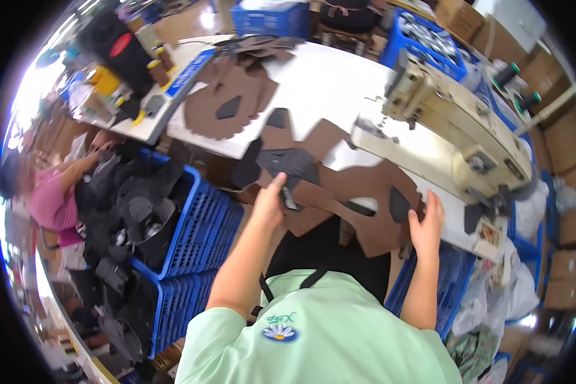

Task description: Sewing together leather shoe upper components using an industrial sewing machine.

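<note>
At the left edge of the frame, a co-worker in a pink top (57, 198) reaches toward black pieces (147, 211) heaped in and around stacked blue crates (195, 233). Brown thread spools (158, 72) stand in the upper left. Right of them, a pile of brown cut pieces (205, 105), the front one with a dark patch, lies on a white table (339, 70).

In the middle, the left hand (270, 203) is clamped on the near left part of a brown piece (374, 176), thumb on top, fingers mostly hidden below. This piece stretches from the centre to right of centre, partly over the table's near edge, with dark patches and an oval hole. At its right end, the right hand (429, 221) is at the rim, thumb and fingers apart.

A cream sewing machine (454, 121) stands in the upper right, with dark thread cones (507, 75) beyond it. Clear plastic bags (515, 281) hang at the lower right, and cardboard boxes (566, 275) are stacked near the right edge.
</note>
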### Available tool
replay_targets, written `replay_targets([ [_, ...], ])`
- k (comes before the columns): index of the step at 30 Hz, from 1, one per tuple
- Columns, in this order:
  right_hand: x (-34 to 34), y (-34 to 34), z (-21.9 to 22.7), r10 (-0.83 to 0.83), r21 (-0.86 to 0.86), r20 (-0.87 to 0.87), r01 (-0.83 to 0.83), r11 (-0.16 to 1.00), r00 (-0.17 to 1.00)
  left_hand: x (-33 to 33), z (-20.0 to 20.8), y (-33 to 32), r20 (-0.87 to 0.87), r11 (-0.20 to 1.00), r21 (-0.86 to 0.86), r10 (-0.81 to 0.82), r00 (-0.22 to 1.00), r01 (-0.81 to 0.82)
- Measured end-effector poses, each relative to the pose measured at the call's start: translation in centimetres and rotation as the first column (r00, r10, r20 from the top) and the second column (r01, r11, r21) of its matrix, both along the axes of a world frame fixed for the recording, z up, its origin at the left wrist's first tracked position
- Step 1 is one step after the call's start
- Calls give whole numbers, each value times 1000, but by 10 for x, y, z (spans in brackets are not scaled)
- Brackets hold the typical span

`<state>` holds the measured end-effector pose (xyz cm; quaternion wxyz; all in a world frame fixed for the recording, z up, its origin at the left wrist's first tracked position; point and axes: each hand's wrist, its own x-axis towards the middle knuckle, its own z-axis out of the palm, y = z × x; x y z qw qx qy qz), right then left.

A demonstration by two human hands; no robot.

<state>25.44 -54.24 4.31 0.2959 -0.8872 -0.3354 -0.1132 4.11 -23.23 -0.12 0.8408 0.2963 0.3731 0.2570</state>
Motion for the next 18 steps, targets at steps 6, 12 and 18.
replay_targets([
  [6, -2, 40, -9, 138, -77, 51, -134, 988, 989, 5, 7, -26, 10, 997, 81, -8, 1000, 7],
  [12, 0, 49, -27, 112, -128, 84, -101, 987, 990, 5, -4, -26, 154, 999, 31, -45, 987, 41],
  [18, 0, 44, -32, 115, -153, 130, -95, 984, 985, 9, -12, -26, 134, 997, 77, -39, 990, 29],
])
